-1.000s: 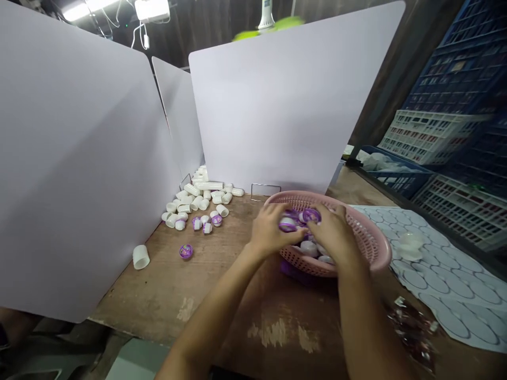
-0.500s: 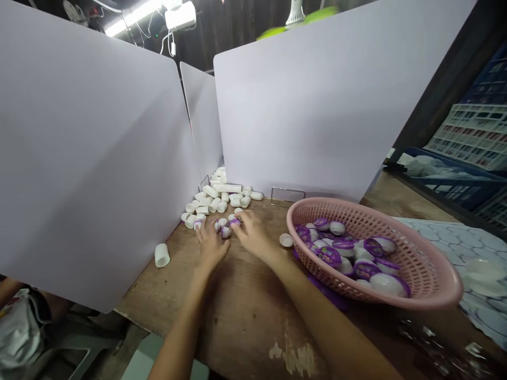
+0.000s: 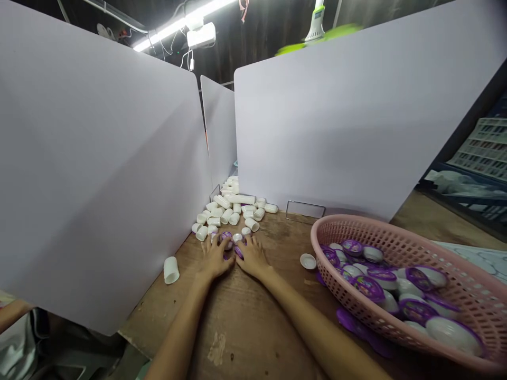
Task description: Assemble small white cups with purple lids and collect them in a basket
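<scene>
Both of my hands rest side by side on the wooden table (image 3: pixel 257 322), fingers reaching into a small group of purple-lidded white cups (image 3: pixel 226 238). My left hand (image 3: pixel 215 257) lies flat with fingers spread, touching the nearest cups. My right hand (image 3: pixel 251 257) lies beside it, fingers stretched toward the same cups. Just beyond is a heap of plain white cups (image 3: pixel 233 207) against the corner of the white boards. A pink plastic basket (image 3: pixel 396 232) at the right holds several purple-lidded cups (image 3: pixel 368 286).
White divider boards (image 3: pixel 99 174) wall in the left and back of the table. One white cup (image 3: pixel 171 269) lies alone at the left, another small cup (image 3: pixel 308 260) beside the basket. Purple lids (image 3: pixel 356 327) lie under the basket's edge. Another person's arm (image 3: pixel 11 311) shows at the lower left.
My hands left the pink basket and moved left across the table to the small cups by the white heap. The view has swung left, so the basket now sits further right.
</scene>
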